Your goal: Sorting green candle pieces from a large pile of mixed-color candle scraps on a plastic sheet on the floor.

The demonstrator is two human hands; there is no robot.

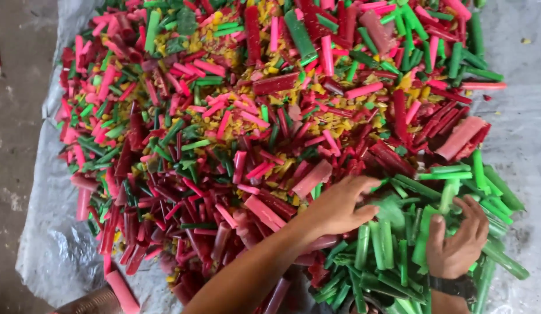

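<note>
Grey plastic sheet (49, 232) over bare concrete floor (15, 116); sheet margins exposed left and right. Heap of pink, dark red and green plastic sticks (224, 145) with yellow chips covers most of it. Green sticks (387, 256) cluster at lower right. Left hand (340, 206): fingers spread, pressed onto the heap's red-green boundary, gripping nothing. Right hand (456, 238): curled around green sticks, watch at wrist.

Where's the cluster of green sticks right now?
In the head view the green sticks lie at the lower right of the pile, under the left hand and right hand.
</note>
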